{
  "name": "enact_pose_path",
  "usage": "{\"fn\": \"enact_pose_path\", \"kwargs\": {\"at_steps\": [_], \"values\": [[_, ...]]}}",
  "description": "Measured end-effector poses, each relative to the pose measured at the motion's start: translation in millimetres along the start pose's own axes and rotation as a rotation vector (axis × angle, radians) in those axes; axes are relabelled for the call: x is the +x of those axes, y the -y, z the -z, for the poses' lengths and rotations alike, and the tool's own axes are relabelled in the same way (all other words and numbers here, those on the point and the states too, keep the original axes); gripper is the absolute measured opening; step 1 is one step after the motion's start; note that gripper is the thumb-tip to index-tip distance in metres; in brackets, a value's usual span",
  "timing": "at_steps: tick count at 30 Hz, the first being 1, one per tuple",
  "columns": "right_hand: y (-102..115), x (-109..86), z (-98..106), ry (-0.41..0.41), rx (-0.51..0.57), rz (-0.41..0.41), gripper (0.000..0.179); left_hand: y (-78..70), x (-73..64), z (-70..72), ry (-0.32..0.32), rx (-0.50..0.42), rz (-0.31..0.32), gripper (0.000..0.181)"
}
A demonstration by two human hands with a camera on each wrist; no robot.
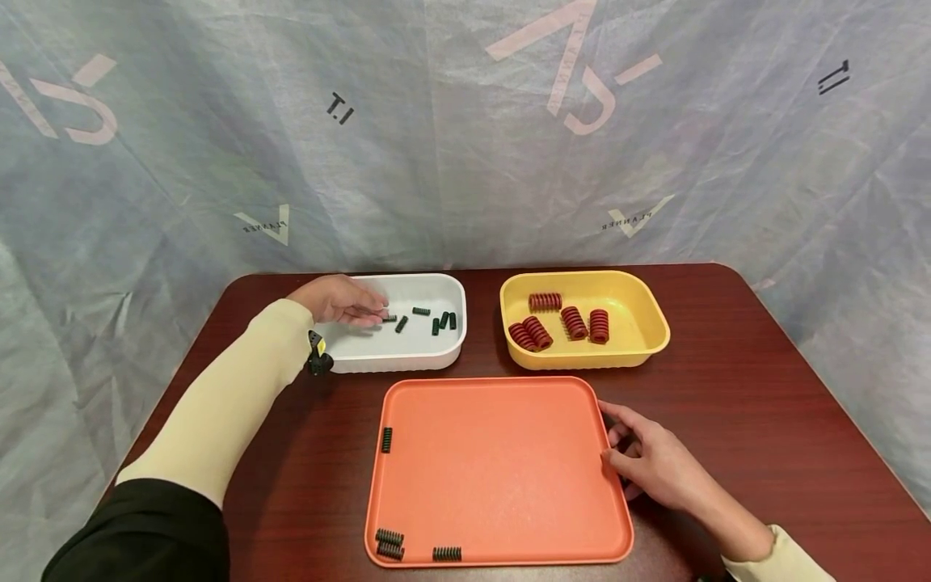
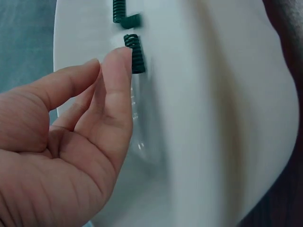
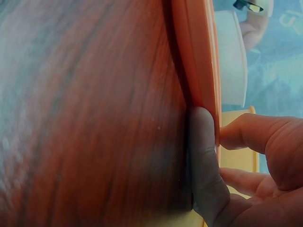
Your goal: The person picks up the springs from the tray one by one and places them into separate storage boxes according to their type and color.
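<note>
My left hand reaches into the white bin, its fingers fairly straight. In the left wrist view, a small dark green spring lies right at the index fingertip, with the thumb to the other side and apart from it. Other green springs are scattered over the bin floor. My right hand grips the right rim of the orange tray, thumb on one side and fingers on the other. Several green springs lie on the tray, one by its left edge and others along the front left.
A yellow bin with several thicker red springs stands right of the white one, behind the tray. All sit on a dark red-brown wooden table. A grey printed cloth hangs behind the table.
</note>
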State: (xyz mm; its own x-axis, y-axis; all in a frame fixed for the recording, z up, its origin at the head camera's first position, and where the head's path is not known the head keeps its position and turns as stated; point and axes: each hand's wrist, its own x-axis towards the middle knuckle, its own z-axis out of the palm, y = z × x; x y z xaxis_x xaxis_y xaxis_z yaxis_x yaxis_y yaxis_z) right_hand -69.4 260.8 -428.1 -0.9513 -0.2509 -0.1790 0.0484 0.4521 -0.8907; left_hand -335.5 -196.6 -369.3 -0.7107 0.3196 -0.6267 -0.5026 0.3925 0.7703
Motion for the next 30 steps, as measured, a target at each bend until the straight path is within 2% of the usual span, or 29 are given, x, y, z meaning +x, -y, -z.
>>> {"fn": "enact_pose_path", "kwargs": {"at_steps": [6, 11, 17, 24, 30], "values": [[-1.1, -0.1, -0.5, -0.007, 0.002, -0.002, 0.069, 6.4, 4.5, 1.7, -0.010, -0.018, 0.008, 0.042], [-0.9, -0.3, -0.8, -0.006, 0.000, 0.003, 0.069, 11.4, 4.2, 3.0, 0.002, -0.053, -0.012, 0.045], [-0.3, 0.2, 0.3, -0.003, -0.019, -0.011, 0.067, 13.5, -5.5, 0.9, 0.072, -0.099, -0.072, 0.050], [0.6, 0.3, 0.0, -0.006, -0.007, -0.011, 0.067, 11.4, -32.7, -16.3, 0.136, -0.036, -0.215, 0.048], [-0.7, 0.6, 1.7, 0.008, 0.006, -0.003, 0.068, 20.4, -67.5, -46.6, 0.178, 0.019, -0.308, 0.044]]}}
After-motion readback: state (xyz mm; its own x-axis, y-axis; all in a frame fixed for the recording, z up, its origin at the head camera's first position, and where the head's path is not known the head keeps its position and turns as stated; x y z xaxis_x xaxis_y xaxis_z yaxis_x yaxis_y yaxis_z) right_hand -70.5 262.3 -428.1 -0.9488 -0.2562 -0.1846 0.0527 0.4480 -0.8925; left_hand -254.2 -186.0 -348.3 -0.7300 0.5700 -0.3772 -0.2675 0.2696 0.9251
